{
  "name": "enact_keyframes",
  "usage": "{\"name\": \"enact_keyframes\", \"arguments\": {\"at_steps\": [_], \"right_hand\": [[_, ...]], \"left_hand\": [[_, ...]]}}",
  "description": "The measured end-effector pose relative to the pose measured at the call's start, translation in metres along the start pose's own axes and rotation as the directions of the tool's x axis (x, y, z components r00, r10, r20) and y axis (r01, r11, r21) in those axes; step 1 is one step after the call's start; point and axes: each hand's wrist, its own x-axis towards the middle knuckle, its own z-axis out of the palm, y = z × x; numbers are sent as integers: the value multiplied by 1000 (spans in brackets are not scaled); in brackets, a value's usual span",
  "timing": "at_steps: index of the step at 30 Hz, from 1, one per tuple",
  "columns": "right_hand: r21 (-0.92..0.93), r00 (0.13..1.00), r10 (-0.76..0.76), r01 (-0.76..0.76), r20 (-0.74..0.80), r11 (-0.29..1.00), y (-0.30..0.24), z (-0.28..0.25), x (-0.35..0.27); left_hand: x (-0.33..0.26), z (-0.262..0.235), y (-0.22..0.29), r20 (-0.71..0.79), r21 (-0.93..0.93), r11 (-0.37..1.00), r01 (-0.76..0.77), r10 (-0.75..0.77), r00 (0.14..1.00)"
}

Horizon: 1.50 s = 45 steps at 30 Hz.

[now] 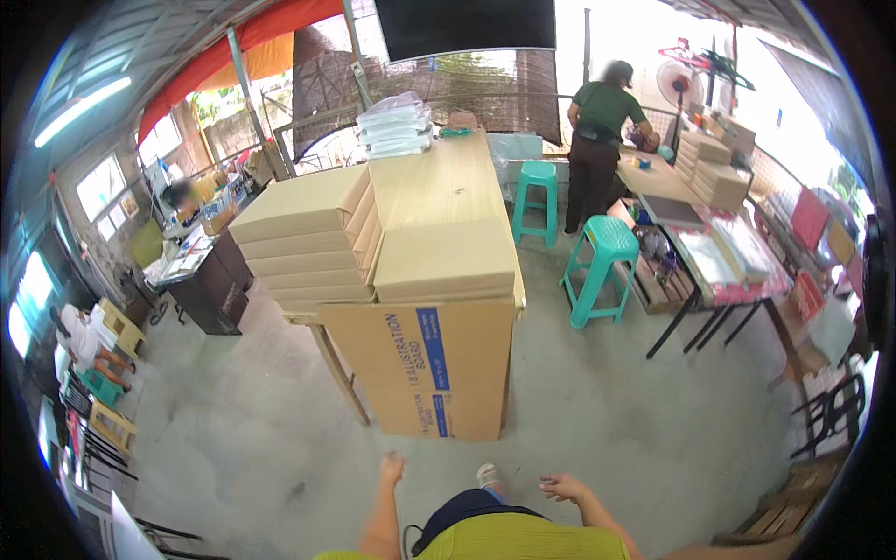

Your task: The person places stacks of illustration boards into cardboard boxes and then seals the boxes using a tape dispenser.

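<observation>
There are two bare hands (pixel 392 467), one blue-striped carton (pixel 420 373), one central surface (pixel 429 187) bearing one tall stack of brown packages (pixel 303 210), two teal stools (pixel 609 235) to its right, one round fan (pixel 679 82) and one black panel (pixel 467 28).

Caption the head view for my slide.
Left hand and right hand, empty, before upright printed cardboard at the end of a table stacked with brown packages.

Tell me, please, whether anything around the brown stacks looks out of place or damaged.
Only the cardboard carton by the wooden table looks odd: its printing runs sideways, as if stood on end. I see no spill.
</observation>
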Motion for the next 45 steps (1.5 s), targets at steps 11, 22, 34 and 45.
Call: {"name": "enact_keyframes", "arguments": {"at_steps": [11,22,34,45], "right_hand": [[248,814,-443,548,-375,799,-269,-184,166],[339,909,-404,413,-100,845,-518,-292,345],[249,921,-385,360,59,899,-572,-499,430],[461,925,-329,212,189,862,-586,-509,490]], "left_hand": [[163,15,435,-515,-143,727,-672,525,677],[211,52,522,-782,-170,858,-486,182,595],[183,147,568,-329,21,974,-224,218,919],[229,176,639,-229,-401,887,-231,148,962]]}}
